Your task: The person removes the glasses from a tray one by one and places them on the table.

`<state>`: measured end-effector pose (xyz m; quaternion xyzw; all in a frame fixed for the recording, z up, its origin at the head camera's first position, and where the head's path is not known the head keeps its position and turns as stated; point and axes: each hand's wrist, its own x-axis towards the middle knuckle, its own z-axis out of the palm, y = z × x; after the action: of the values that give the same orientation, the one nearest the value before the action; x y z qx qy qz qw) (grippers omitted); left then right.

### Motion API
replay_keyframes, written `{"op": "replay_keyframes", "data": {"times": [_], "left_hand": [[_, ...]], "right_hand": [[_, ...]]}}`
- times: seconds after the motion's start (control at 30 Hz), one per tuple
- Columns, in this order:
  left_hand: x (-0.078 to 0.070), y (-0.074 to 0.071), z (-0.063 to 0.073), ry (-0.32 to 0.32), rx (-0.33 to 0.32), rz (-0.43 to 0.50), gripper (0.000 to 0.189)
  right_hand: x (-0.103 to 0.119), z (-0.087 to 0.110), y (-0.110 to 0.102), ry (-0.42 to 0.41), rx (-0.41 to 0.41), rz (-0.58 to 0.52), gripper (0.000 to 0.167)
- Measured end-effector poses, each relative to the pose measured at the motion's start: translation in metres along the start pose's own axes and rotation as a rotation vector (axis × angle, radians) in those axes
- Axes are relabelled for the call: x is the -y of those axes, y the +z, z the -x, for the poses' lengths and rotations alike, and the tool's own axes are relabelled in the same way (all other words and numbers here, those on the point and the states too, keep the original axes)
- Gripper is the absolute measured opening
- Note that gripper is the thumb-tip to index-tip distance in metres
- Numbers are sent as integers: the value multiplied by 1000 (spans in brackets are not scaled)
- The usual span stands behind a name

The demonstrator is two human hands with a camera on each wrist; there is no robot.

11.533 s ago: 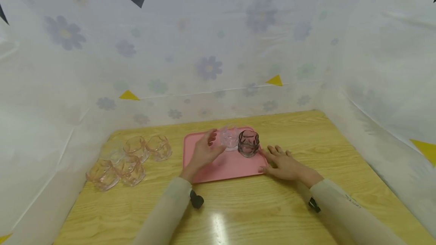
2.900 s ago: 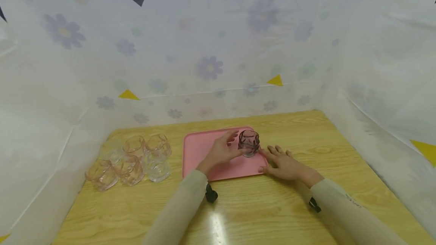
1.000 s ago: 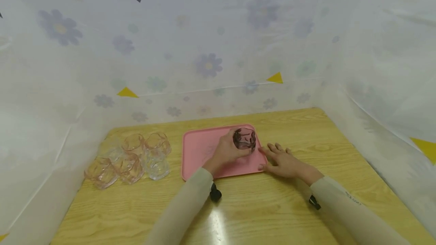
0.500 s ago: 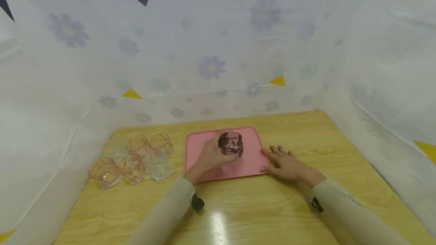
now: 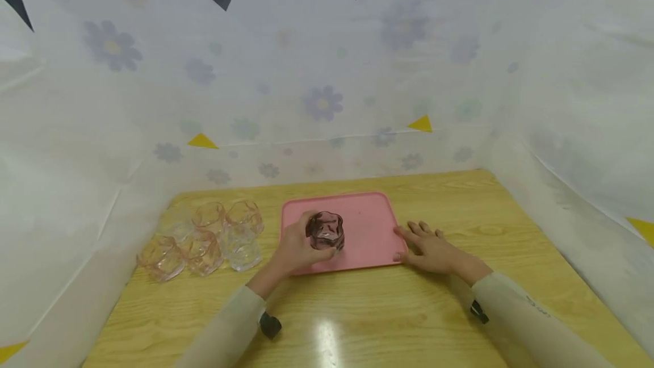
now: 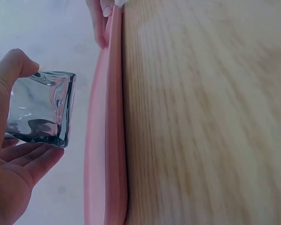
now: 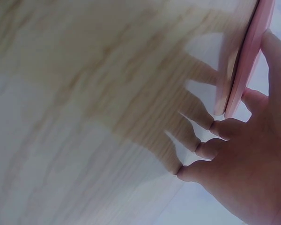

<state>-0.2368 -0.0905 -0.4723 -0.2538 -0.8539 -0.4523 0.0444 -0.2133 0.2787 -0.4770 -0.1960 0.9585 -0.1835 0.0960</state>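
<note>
My left hand [image 5: 294, 247] grips a dark, smoky-tinted drinking glass [image 5: 327, 230], thumb on its near side and fingers round the far side. In the left wrist view the glass [image 6: 42, 108] is held in the air, apart from the tray's rim [image 6: 105, 140]. Beneath it lies the pink tray [image 5: 368, 237], which bears nothing else. My right hand [image 5: 429, 250] lies with spread fingers at the tray's right edge. Seen from the right wrist, the thumb and index finger touch the tray's rim [image 7: 248, 61] while the other fingertips rest on the table.
Left of the tray, several pink-tinted and clear glasses stand close together on the wooden table [image 5: 388, 317], among them a pink glass [image 5: 201, 253] and a clear glass [image 5: 242, 251]. White flower-patterned sheeting [image 5: 322, 50] encloses the table at the back and sides.
Earlier, a clear glass went from the tray to the group at left. Since then my left hand has taken the dark glass off the tray's right side and moved it left. The right hand stays put.
</note>
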Motion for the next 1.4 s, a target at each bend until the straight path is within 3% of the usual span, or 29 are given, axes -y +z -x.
{"op": "replay_keyframes", "data": {"times": [0.2,0.43,0.8,0.93,1.13,1.4], "left_hand": [[2,-18,20,-13,-17,-29,85],[8,-36,44,-73,-30,-38,90],[21,-54,74,-2,-87,18,86],[23,-59,86,-9,-120,-20,85],[28,-68,107,-100,-179,-107,88],[34,-84,131,-131,-261,-204,85]], "right_hand": [[0,1,-2,1,4,-1,78],[-3,0,-4,7,11,3,78],[-4,-1,-3,4,8,-1,77],[-6,-1,-3,8,5,-4,78],[-7,-2,-3,9,12,-2,78],[-8,-2,-2,4,7,-6,78]]}}
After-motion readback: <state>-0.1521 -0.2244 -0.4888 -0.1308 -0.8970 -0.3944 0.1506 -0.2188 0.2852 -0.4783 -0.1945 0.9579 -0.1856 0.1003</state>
